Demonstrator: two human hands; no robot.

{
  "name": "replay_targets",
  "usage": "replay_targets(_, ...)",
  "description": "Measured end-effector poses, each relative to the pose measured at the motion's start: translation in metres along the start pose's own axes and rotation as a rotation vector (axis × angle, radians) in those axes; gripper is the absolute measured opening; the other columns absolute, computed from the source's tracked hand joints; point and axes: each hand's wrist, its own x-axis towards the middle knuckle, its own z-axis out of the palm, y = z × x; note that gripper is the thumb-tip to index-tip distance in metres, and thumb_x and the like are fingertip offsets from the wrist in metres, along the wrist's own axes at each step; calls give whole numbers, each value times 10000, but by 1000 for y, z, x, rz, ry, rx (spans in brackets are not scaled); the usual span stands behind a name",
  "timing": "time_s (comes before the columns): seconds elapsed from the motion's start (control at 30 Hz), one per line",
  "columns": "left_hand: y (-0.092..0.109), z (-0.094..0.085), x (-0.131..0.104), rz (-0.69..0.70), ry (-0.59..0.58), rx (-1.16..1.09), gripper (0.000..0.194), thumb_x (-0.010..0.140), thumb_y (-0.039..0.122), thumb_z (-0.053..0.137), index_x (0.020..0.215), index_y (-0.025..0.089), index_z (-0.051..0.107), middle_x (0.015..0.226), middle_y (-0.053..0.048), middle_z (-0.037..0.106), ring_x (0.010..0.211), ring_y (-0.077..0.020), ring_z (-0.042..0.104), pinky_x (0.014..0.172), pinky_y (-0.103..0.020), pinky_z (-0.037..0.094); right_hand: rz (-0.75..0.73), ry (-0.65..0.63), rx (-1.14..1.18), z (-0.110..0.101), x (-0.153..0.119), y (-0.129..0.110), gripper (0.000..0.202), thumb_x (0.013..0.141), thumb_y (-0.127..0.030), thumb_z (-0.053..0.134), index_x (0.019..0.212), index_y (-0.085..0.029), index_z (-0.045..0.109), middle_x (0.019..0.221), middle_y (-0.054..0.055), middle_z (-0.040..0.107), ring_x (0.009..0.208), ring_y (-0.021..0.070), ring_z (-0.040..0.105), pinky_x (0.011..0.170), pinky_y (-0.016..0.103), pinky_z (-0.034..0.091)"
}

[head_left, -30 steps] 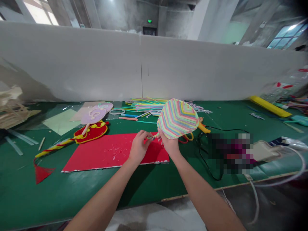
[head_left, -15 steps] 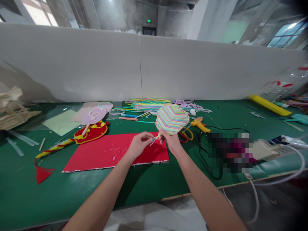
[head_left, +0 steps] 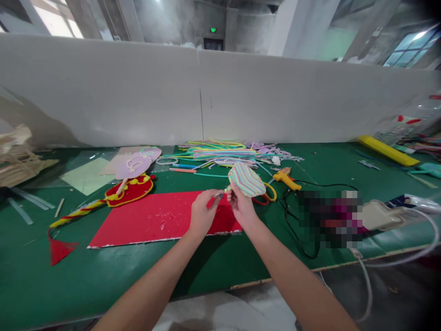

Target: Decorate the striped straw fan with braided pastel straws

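My right hand (head_left: 242, 206) grips a small round fan (head_left: 248, 180) with pastel stripes, just at the base of its disc. A short twisted stem (head_left: 227, 189) in pale yellow-green sticks out of that hand toward the left. Against the stem's end, my left hand (head_left: 202, 210) is closed, thumb and fingers pinching a thin silvery strand whose kind I cannot make out. Both hands hover over the right part of a red board (head_left: 138, 220).
Pastel pipe cleaners (head_left: 220, 151) lie heaped by the white partition (head_left: 138, 92). Left of the board rests a red and yellow fan (head_left: 129, 192) with a tasselled handle. To the right are a yellow glue gun (head_left: 286, 179), a black cord (head_left: 303, 250) and a blurred-out object.
The striped disc has tipped over and sunk lower, now seen more edge-on. My left hand has turned, its fingers curling closer round the strand beside the stem.
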Motion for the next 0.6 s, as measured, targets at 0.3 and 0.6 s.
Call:
replay_targets(0.3, 4, 6, -3, -196, 95, -235, 142, 721, 314, 608, 761, 178, 619, 758, -19, 655, 769, -160, 597, 748, -282, 469, -123, -65, -94, 9, -11, 1, 230, 652, -380, 675, 627, -172, 581, 536, -42, 530, 448, 58, 466, 437, 183, 403)
replay_targets(0.6, 4, 6, -2, -205, 128, -226, 115, 711, 291, 620, 734, 178, 616, 722, -1, 636, 727, -136, 582, 709, -248, 457, -103, -44, -60, 6, -9, 5, 206, 644, -366, 681, 689, -180, 604, 613, -42, 546, 512, 60, 490, 447, 173, 397)
